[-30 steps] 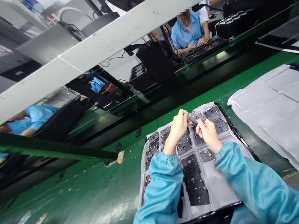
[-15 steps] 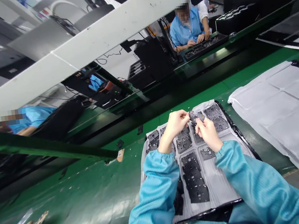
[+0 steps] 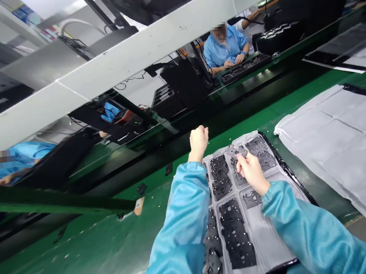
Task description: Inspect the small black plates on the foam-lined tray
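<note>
Between the thumb and fingers of my right hand (image 3: 253, 173) is a small dark grey flat part with cut-outs (image 3: 234, 150), held over the far half of a compartment tray (image 3: 268, 233). My left hand (image 3: 198, 141) is up past the tray's far left edge, its fingers closed; whatever they may pinch is too small or hidden to make out. Rows of similar black parts (image 3: 236, 232) overlap in the tray's lined compartments. A single part (image 3: 252, 198) lies just below my right hand. At the near left, some parts (image 3: 211, 269) lie tilted on each other.
To the right, a white-lined tray (image 3: 339, 131) lies on the green bench (image 3: 93, 250). Loose black pieces (image 3: 168, 169) and a small box (image 3: 138, 206) lie to the left, beside a green post (image 3: 60, 201). A co-worker (image 3: 225, 47) sits beyond the long white beam (image 3: 157, 38).
My left hand has come away from the grey part and moved left and up. My right hand still holds the part. The camera view has shifted slightly.
</note>
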Tool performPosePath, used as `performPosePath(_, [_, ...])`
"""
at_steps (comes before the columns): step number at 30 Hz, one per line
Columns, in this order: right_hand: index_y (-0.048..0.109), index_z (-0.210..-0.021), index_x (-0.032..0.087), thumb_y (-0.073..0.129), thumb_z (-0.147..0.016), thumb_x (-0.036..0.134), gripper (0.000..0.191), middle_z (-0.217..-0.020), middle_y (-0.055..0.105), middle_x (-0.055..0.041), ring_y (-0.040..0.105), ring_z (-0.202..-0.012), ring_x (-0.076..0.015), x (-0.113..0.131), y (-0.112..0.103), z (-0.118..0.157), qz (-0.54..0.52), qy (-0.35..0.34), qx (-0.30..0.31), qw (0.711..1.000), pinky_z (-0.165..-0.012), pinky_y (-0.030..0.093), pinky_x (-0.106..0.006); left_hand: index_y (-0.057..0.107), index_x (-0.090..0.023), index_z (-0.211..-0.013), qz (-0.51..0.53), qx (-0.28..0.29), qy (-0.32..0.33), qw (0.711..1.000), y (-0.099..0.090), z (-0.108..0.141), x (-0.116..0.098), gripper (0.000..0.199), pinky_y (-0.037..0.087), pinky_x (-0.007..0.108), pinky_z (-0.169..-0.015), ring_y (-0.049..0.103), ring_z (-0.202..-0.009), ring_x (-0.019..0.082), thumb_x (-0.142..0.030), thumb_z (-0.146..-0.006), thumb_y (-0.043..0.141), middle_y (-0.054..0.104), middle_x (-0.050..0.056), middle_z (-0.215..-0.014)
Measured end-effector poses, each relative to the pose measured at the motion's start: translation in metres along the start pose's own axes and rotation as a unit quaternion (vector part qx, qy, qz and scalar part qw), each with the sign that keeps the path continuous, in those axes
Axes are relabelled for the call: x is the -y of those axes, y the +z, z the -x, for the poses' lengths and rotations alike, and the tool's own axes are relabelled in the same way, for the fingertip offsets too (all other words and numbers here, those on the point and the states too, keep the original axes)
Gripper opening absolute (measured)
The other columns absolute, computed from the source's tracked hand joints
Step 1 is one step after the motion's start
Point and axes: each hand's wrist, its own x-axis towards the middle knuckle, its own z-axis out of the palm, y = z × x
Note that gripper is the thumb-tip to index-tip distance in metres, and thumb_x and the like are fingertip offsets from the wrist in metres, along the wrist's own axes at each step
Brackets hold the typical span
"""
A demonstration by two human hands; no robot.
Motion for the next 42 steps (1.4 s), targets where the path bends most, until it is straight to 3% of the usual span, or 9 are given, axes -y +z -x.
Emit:
performPosePath(3, [0.045,-0.069,0.019,0.048,-0.092,0.052,0.041,-0.051,0.051,0.0049,0.038,-0.038,-0.0057,0.004,-0.001,-0.001,-0.013,0.006,0.005,1.000,-0.040,0.029,-0.020,0.049,-0.010,-0.132,0.194,0.069,-0.012,0.978,0.007,0.013,0.002,0.055,0.051,0.032,-0.076,0.065,-0.081,0.018,-0.011,-0.078,0.056,0.065,0.016,-0.113])
performPosePath(6, [0.046,-0.070,0.018,0.048,-0.092,0.049,0.038,-0.049,0.051,0.0052,0.039,-0.038,-0.0055,0.009,0.002,0.001,-0.011,0.012,0.054,0.998,-0.040,0.029,-0.020,0.060,-0.008,-0.121,0.381,0.153,-0.051,0.910,-0.004,0.069,-0.013,0.043,0.054,0.031,-0.079,0.065,-0.096,0.021,-0.024,-0.081,0.060,0.067,0.016,-0.114])
performPosePath(8, [0.046,-0.072,0.018,0.048,-0.091,0.048,0.036,-0.049,0.050,0.0057,0.039,-0.037,-0.0055,0.011,0.005,0.005,-0.011,0.019,0.098,0.995,-0.040,0.028,-0.019,0.066,-0.011,-0.113,0.464,0.174,-0.090,0.864,-0.015,0.110,-0.025,0.039,0.056,0.031,-0.075,0.065,-0.092,0.021,-0.029,-0.079,0.065,0.068,0.013,-0.112])
performPosePath(11, [0.047,-0.075,0.018,0.050,-0.091,0.048,0.034,-0.050,0.051,0.0061,0.038,-0.037,-0.0054,0.011,0.009,0.012,-0.003,0.034,0.166,0.985,-0.039,0.027,-0.019,0.069,-0.013,-0.107,0.544,0.103,-0.148,0.819,-0.024,0.154,-0.035,0.036,0.055,0.028,-0.069,0.066,-0.083,0.018,-0.029,-0.075,0.072,0.071,0.010,-0.103])
performPosePath(15, [0.047,-0.078,0.017,0.050,-0.091,0.048,0.034,-0.049,0.052,0.0059,0.038,-0.036,-0.0051,0.012,0.013,0.019,0.040,0.041,0.262,0.963,-0.039,0.026,-0.019,0.071,-0.014,-0.099,0.574,-0.017,-0.188,0.797,-0.022,0.182,-0.032,0.030,0.052,0.023,-0.068,0.066,-0.076,0.015,-0.033,-0.076,0.074,0.072,0.007,-0.088])
performPosePath(21, [0.048,-0.081,0.017,0.049,-0.092,0.047,0.032,-0.051,0.054,0.0053,0.037,-0.034,-0.0048,0.012,0.013,0.025,0.089,0.061,0.317,0.942,-0.037,0.025,-0.018,0.072,-0.014,-0.095,0.587,-0.108,-0.246,0.764,-0.008,0.206,-0.030,0.033,0.047,0.018,-0.061,0.064,-0.072,0.012,-0.042,-0.077,0.072,0.073,0.007,-0.088])
performPosePath(27, [0.050,-0.088,0.016,0.049,-0.092,0.047,0.032,-0.052,0.054,0.0053,0.037,-0.035,-0.0048,0.009,0.016,0.029,0.108,0.069,0.323,0.938,-0.037,0.025,-0.018,0.071,-0.015,-0.100,0.649,-0.080,-0.239,0.717,-0.013,0.217,-0.030,0.026,0.049,0.020,-0.065,0.068,-0.085,0.017,-0.028,-0.078,0.067,0.074,0.009,-0.098])
performPosePath(33, [0.053,-0.102,0.015,0.050,-0.093,0.046,0.033,-0.053,0.053,0.0055,0.038,-0.038,-0.0058,0.009,0.020,0.033,0.140,0.065,0.336,0.929,-0.040,0.028,-0.019,0.070,-0.013,-0.087,0.654,-0.130,-0.260,0.698,-0.012,0.217,-0.032,0.018,0.053,0.026,-0.066,0.070,-0.076,0.019,-0.028,-0.077,0.067,0.075,0.009,-0.086])
performPosePath(42, [0.055,-0.095,0.017,0.060,-0.088,0.045,0.029,-0.072,0.059,0.0006,0.048,-0.050,-0.0072,0.001,0.026,0.041,0.148,-0.023,0.189,0.971,-0.046,0.039,-0.021,0.068,-0.014,-0.085,0.658,-0.152,-0.261,0.690,-0.016,0.218,-0.034,0.015,0.053,0.027,-0.064,0.070,-0.074,0.019,-0.026,-0.076,0.065,0.075,0.008,-0.084])
